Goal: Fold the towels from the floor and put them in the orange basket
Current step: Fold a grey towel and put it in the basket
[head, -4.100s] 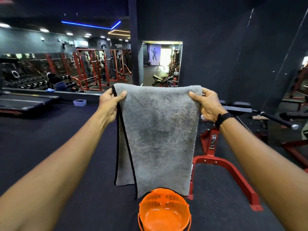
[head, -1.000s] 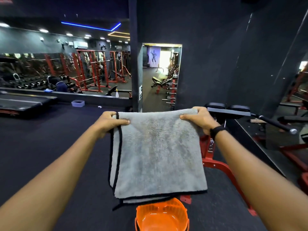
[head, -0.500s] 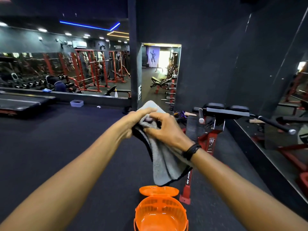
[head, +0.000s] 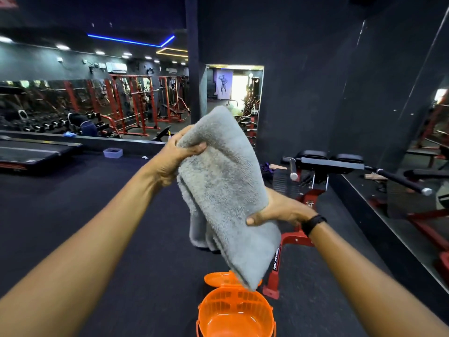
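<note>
Hands [head: 178, 154] [head: 279, 210] both grip our folded towel [head: 226, 190], upper left and lower right, keeping folds together above the basket [head: 237, 312].

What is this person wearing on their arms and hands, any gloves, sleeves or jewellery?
No gloves and no sleeves in view: both forearms are bare. The left hand and its wrist carry nothing. The right hand has a black band around the wrist. No rings are visible.

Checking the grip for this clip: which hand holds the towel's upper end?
The left hand, gripping the grey towel at its top; the right hand holds it lower down.
</note>
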